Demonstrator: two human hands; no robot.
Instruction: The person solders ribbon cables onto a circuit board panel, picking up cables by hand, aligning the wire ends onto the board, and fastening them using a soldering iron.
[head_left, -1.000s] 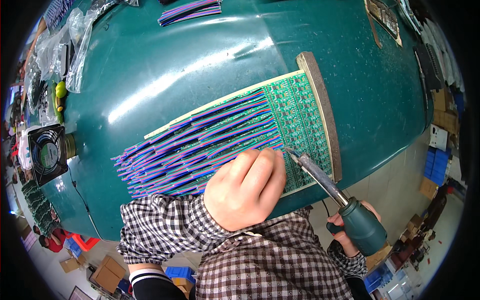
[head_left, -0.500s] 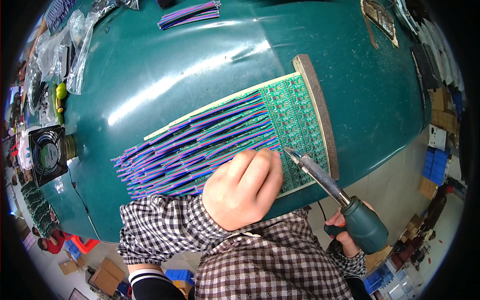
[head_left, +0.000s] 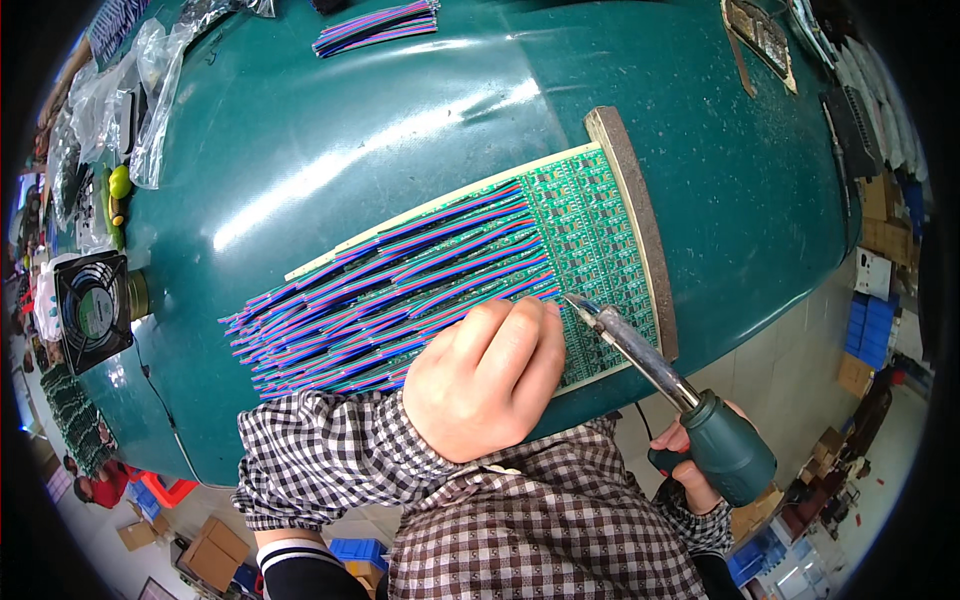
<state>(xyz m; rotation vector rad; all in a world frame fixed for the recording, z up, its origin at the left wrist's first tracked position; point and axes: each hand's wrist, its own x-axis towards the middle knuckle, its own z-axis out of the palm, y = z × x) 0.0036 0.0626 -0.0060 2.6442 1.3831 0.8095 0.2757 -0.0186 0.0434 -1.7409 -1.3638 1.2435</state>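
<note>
A panel of green circuit boards (head_left: 590,220) lies on the green table, with rows of red, blue and black ribbon wires (head_left: 400,260) running left from it. Over the lower wires rests my left hand (head_left: 490,370), its fingers curled together near where the wires meet the boards. Its fingertips are hidden, so what they pinch cannot be made out. My right hand (head_left: 685,455) is wrapped round the green handle of a soldering iron (head_left: 650,360), largely behind that handle. The iron's tip is at the boards, just right of my left fingers.
A brown wooden strip (head_left: 635,230) edges the panel's right side. Another wire bundle (head_left: 375,28) lies at the far edge. A black fan (head_left: 92,308) and plastic bags (head_left: 150,90) stand at left; a soiled metal tray (head_left: 758,45) lies far right.
</note>
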